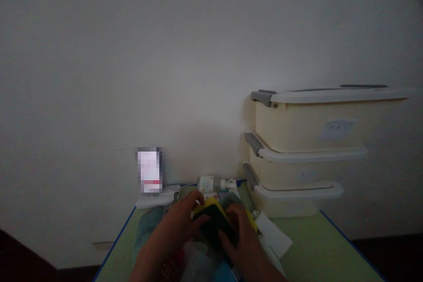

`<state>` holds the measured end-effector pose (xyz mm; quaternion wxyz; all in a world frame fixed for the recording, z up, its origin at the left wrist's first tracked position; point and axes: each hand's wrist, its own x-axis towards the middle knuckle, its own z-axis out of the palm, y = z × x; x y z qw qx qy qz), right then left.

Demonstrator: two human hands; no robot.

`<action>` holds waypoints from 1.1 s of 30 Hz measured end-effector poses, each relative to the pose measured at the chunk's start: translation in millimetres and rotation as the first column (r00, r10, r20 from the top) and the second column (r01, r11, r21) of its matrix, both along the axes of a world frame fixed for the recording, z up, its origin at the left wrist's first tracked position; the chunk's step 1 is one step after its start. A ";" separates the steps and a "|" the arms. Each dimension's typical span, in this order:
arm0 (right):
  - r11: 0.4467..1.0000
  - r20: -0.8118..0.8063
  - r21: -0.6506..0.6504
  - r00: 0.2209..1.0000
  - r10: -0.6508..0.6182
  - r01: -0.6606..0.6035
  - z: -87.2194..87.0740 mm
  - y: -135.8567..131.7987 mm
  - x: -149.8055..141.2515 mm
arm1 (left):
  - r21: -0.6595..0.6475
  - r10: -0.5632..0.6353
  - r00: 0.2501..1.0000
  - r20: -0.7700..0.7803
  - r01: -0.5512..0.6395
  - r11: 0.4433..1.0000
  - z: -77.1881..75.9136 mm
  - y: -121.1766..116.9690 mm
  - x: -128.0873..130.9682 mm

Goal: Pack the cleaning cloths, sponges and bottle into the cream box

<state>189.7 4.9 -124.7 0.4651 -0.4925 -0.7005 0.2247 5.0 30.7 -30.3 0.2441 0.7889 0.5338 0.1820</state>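
A kitchen sponge [216, 224], yellow with a dark green face, is held tilted up between my two hands, low in the middle of the head view. My left hand [190, 216] grips its upper left edge, thumb across the dark face. On the right side my right hand [243, 233] closes round it with bent fingers. Another yellow piece [251, 220] shows just behind my right hand; its kind is unclear. Below the sponge lie a cloudy clear plastic piece [198, 262] and something blue [224, 272], both partly hidden by my hands.
Three lidded cream storage boxes [297, 125] are stacked at the right of the green table [310, 251]. A clear bottle [211, 183] lies at the back by the wall. A blurred-out lit screen [150, 169] stands back left. A teal cloth [145, 229] and white paper [276, 234] flank my hands.
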 end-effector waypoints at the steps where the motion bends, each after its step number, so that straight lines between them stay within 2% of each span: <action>1: 0.999 -0.009 -0.035 1.000 0.010 -0.011 -0.9 -1.2 0.2 | -0.025 0.001 1.000 -0.002 -0.001 1.000 1.8 -0.8 -0.6; 5: 0.993 0.000 -0.105 0.999 0.053 -0.053 0.4 -4.5 0.7 | -0.072 0.007 1.000 0.021 -0.005 0.997 8.1 -3.7 -1.6; 11: 0.997 0.046 -0.042 0.996 0.073 -0.071 7.0 -4.6 4.0 | 0.070 -0.045 0.996 0.082 0.039 0.997 4.9 1.8 -2.5; 15: 0.997 0.178 0.005 0.981 0.076 -0.079 14.6 -1.3 8.7 | 0.001 -0.084 0.995 0.060 0.084 0.996 0.4 5.7 -10.5; 18: 0.996 0.261 -0.026 0.961 0.093 -0.090 23.7 -0.4 13.7 | -0.012 -0.071 0.997 0.018 0.071 0.997 -2.7 6.4 -17.5; 21: 0.974 0.311 -0.110 0.924 0.222 -0.197 33.7 -4.2 21.0 | -0.022 -0.063 0.997 -0.047 0.062 0.998 -5.1 5.9 -22.9; 25: 0.904 0.324 -0.262 0.851 0.413 -0.338 40.7 -14.6 30.8 | -0.015 -0.045 0.989 -0.141 0.043 0.999 -4.2 1.6 -31.5; 30: 0.909 0.379 -0.311 0.841 0.385 -0.276 42.1 -24.7 26.6 | 0.001 -0.042 0.988 -0.149 0.042 0.999 9.3 -11.7 -48.0; 33: 0.911 0.496 -0.359 0.785 0.371 -0.204 48.5 -24.8 12.5 | 0.031 -0.027 0.992 -0.124 0.031 0.999 17.0 -16.4 -53.2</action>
